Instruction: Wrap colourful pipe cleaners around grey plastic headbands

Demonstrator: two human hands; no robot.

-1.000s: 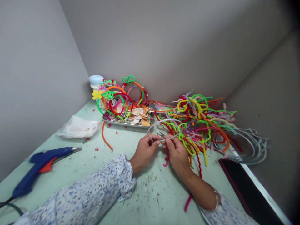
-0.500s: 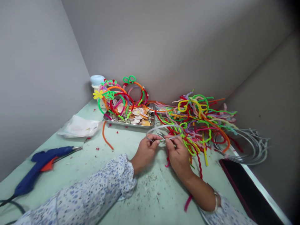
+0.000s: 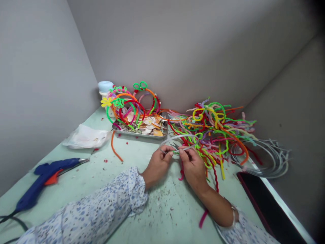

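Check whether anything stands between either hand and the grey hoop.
Nothing visible does: the left hand and right hand both have fingertips on the grey hoop. The tangle of fuzzy coloured stems lies behind and right of it, not between.

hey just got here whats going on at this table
Someone is holding a thin grey hoop with both hands, the left hand and right hand pinching it close together above the table. What they are gripping between them is too small to make out. Beyond the hands, colourful fuzzy hoops stand at a metal tray of shells, with a heap of fuzzy stems to the right. A blue glue gun lies off to the left, untouched.
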